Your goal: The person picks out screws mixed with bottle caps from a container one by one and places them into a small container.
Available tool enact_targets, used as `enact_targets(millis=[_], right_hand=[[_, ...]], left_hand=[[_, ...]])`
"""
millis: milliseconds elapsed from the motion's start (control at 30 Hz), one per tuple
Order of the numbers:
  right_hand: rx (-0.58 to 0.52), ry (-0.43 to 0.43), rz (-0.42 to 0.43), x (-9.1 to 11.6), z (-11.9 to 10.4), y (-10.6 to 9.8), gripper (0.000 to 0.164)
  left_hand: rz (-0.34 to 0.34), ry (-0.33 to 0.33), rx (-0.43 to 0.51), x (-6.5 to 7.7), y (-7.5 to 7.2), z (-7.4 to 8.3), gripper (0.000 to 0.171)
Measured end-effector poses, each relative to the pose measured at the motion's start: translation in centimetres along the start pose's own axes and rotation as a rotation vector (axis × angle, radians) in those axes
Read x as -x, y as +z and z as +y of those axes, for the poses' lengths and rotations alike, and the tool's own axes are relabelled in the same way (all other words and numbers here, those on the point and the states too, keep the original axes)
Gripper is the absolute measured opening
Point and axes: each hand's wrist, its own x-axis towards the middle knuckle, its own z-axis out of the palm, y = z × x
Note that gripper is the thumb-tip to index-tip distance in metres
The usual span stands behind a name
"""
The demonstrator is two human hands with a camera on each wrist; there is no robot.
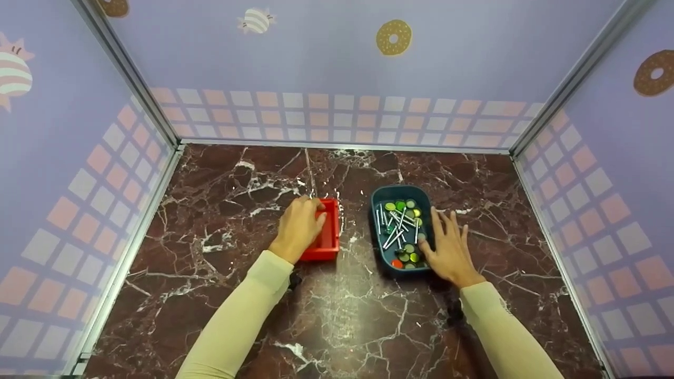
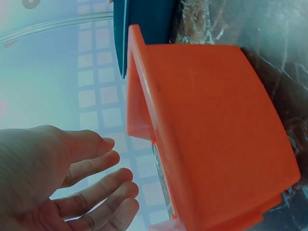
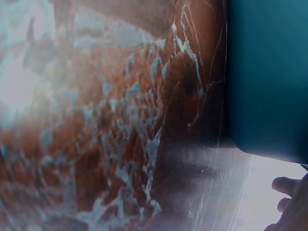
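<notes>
A small red plastic bin (image 1: pixel 327 231) stands left of the middle of the table. My left hand (image 1: pixel 299 226) hovers over its left side, fingers loosely bent and holding nothing; the left wrist view shows the hand (image 2: pixel 91 187) apart from the bin's rim. To the right is a dark teal tray (image 1: pixel 375 196) with rounded corners, in which silver screw-like rods (image 1: pixel 394 237) lie among round green, yellow and orange discs (image 1: pixel 409 247). Beside the tray's right rim my right hand (image 1: pixel 450 252) has its fingers spread, the thumb at the rim; whether it presses there is unclear.
The dark marbled tabletop (image 1: pixel 210 284) spreads around both containers. Lilac panels with a checked border, such as the back wall (image 1: pixel 326 58), enclose it at the back and sides, joined by metal edging (image 1: pixel 342 146).
</notes>
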Motion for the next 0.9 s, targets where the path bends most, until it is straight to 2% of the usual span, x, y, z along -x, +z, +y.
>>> enact_targets(millis=[500,900], right_hand=[[0.014,0.008,0.004,0.1,0.0,0.0,0.09],[0.014,0.026,0.01,0.1,-0.1,0.0,0.09]], left_hand=[[-0.047,0.063,0.038,-1.1,1.1,4.0,0.044],[-0.074,0.135,0.032,-1.9,2.5,7.1,0.043]])
